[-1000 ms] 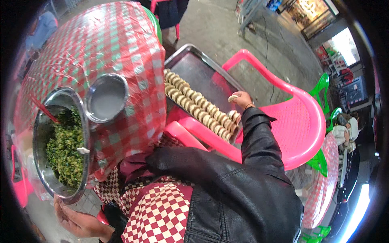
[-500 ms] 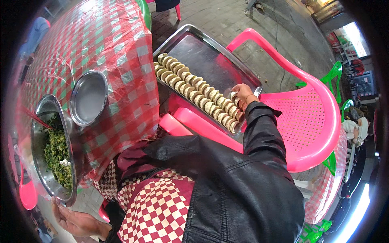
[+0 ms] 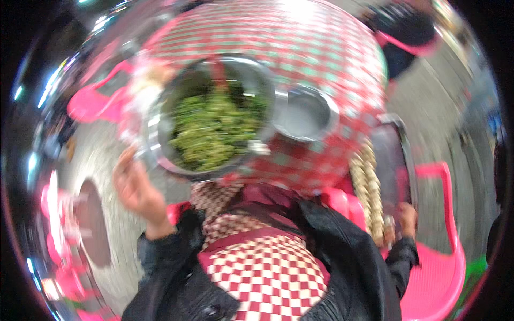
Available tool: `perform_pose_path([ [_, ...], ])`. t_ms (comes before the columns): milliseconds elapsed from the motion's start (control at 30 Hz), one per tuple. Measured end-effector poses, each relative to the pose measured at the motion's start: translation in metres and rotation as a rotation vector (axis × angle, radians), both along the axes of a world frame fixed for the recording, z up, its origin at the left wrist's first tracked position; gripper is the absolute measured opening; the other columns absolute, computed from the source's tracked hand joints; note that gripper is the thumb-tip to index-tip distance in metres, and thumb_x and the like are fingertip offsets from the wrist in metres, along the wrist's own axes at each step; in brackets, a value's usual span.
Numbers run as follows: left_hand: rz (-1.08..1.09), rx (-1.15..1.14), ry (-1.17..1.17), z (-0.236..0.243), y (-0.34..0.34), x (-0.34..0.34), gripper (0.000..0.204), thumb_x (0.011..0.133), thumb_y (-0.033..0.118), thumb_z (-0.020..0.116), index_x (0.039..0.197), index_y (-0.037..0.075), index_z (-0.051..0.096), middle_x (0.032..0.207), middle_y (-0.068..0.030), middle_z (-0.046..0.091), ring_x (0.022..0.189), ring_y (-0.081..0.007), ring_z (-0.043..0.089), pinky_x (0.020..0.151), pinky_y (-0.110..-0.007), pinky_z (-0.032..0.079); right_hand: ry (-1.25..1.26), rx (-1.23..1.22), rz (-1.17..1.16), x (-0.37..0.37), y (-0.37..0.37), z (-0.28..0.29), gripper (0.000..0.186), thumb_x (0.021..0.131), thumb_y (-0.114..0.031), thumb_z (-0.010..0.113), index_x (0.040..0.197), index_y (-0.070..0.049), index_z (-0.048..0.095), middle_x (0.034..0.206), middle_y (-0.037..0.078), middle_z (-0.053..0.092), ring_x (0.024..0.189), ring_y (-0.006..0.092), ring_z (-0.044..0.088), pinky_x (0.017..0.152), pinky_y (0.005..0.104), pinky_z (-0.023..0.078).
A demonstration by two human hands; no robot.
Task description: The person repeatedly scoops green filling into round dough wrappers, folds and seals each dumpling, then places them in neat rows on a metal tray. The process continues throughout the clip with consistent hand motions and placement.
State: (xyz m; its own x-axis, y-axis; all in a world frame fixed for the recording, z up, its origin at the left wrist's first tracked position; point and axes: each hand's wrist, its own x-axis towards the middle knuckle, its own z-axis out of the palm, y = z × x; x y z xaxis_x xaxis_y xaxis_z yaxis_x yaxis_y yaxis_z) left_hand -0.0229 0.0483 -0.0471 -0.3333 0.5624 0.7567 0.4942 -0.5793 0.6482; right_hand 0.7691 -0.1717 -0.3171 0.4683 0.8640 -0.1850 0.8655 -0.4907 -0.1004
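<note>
My left hand [image 3: 138,190] is raised beside the near left rim of a large metal bowl [image 3: 155,142], fingers apart and nothing seen in them. Chopped green filling [image 3: 217,131] lies in the bowl, with a red handle [image 3: 218,72] standing in it. A small whitish thing [image 3: 259,147], too blurred to name, shows at its near right rim. At the lower right, my right hand [image 3: 408,220] is over a metal tray [image 3: 391,160], by the near end of rows of pale dumplings [image 3: 369,192]. Blur hides its fingers.
A smaller round metal bowl [image 3: 306,115] stands right of the large one on a red checked tablecloth [image 3: 300,37]. The tray rests on a pink plastic chair [image 3: 431,278]. More pink chairs [image 3: 96,104] stand at the left. A dark round patch [image 3: 92,222] marks the floor.
The view has swung left, bringing the large bowl near the middle and the tray to the right. My left hand stays near the bowl's rim, my right hand at the tray's near end.
</note>
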Motion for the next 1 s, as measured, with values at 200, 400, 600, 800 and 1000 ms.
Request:
perform_pose_path([
  [200, 0.142, -0.147, -0.042, 0.008, 0.038, -0.06, 0.021, 0.103, -0.004, 0.063, 0.122, -0.001, 0.072, 0.114, -0.0079, 0.075, 0.103, -0.0138, 0.071, 0.092, -0.028, 0.057, 0.039, 0.723, 0.037, -0.05, 0.101, 0.128, 0.019, 0.098, 0.001, 0.062, 0.112, 0.003, 0.074, 0.113, 0.019, 0.072, 0.108, 0.0367, 0.07, 0.098, 0.0445, 0.055],
  [400, 0.161, -0.312, 0.53, -0.022, 0.1, -0.093, 0.034, 0.09, 0.012, 0.076, 0.12, -0.003, 0.073, 0.116, -0.0218, 0.074, 0.116, -0.0403, 0.069, 0.102, -0.049, 0.054, 0.061, 0.941, 0.684, -0.298, 0.148, 0.259, 0.014, 0.101, 0.003, 0.065, 0.113, 0.004, 0.07, 0.109, 0.022, 0.07, 0.105, 0.04, 0.068, 0.096, 0.0462, 0.055],
  [600, 0.321, -0.464, 0.679, -0.046, 0.126, -0.091, 0.027, 0.094, 0.013, 0.065, 0.116, -0.001, 0.071, 0.12, -0.0235, 0.062, 0.122, -0.044, 0.058, 0.111, -0.052, 0.046, 0.361, 0.932, 0.919, -0.431, 0.157, 0.294, 0.029, 0.098, 0.008, 0.064, 0.127, 0.006, 0.067, 0.116, 0.023, 0.07, 0.104, 0.0395, 0.068, 0.092, 0.0459, 0.056],
  [800, 0.23, -0.273, 0.611, -0.034, 0.121, -0.092, 0.018, 0.088, 0.005, 0.065, 0.104, 0.0, 0.072, 0.119, -0.0273, 0.064, 0.119, -0.0485, 0.061, 0.103, -0.055, 0.05, 0.347, 1.007, 0.85, -0.482, 0.169, 0.289, 0.037, 0.104, -0.002, 0.071, 0.138, 0.008, 0.062, 0.118, 0.021, 0.072, 0.099, 0.0301, 0.075, 0.081, 0.0363, 0.066],
  [1000, 0.142, -0.524, 0.409, -0.025, 0.119, -0.102, 0.035, 0.08, 0.013, 0.086, 0.11, 0.001, 0.072, 0.113, -0.0224, 0.066, 0.118, -0.044, 0.062, 0.102, -0.05, 0.052, 0.517, 1.033, 0.667, -0.497, 0.168, 0.278, 0.031, 0.106, 0.001, 0.063, 0.136, 0.006, 0.063, 0.121, 0.018, 0.068, 0.102, 0.025, 0.066, 0.087, 0.0365, 0.055],
])
